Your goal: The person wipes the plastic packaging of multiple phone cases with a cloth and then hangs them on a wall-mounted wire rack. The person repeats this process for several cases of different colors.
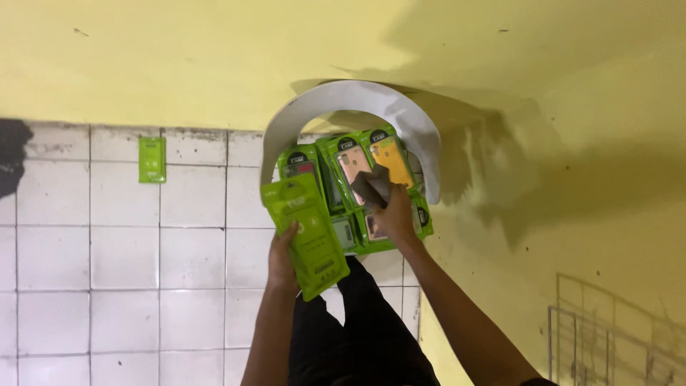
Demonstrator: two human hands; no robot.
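Observation:
My left hand (282, 256) holds a green flat package (306, 236) by its lower edge, tilted, in front of a stack of similar green phone-case packages (350, 179). My right hand (394, 214) rests on that stack and grips a dark phone case (371, 187) over the packages. The stack sits under a curved white sheet (343, 104) that arches over it against the yellow wall.
A single green package (151, 159) lies on the white tiled floor (107, 257) at the left. Yellow wall (536, 129) fills the top and right. My dark trousers (357, 336) show below. A dark object (11, 154) sits at the far left edge.

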